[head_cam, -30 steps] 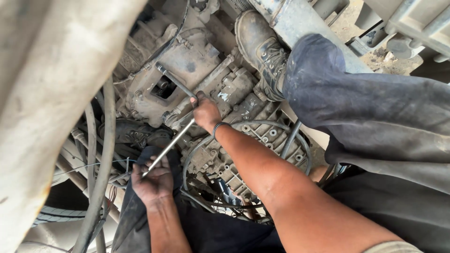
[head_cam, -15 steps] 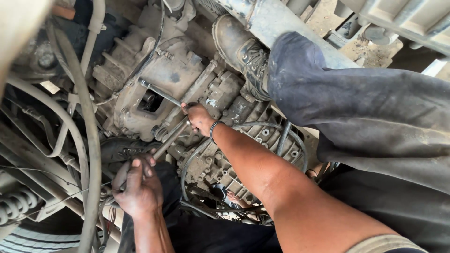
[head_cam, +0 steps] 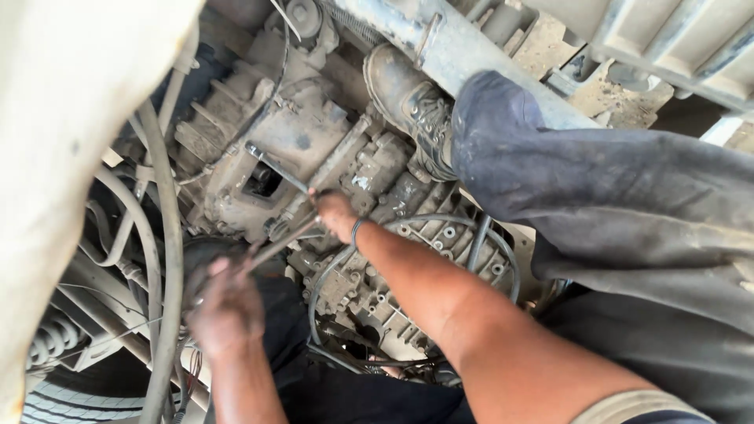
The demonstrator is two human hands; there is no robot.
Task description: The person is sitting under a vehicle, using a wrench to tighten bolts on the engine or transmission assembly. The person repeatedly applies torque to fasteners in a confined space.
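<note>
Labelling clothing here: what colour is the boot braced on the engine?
Dusty grey-brown with dark laces: the boot, beside the frame rail. The head view shows it best.

A grimy grey-brown engine block (head_cam: pixel 283 149), dust-caked, sits beneath a silver metal rod (head_cam: pixel 275 247). Dark navy trousers (head_cam: pixel 628 212) and a scuffed brown-black boot (head_cam: pixel 404 98) fill the right; a grey hose (head_cam: pixel 166 259) and black tyre (head_cam: pixel 63 400) lie left.
</note>
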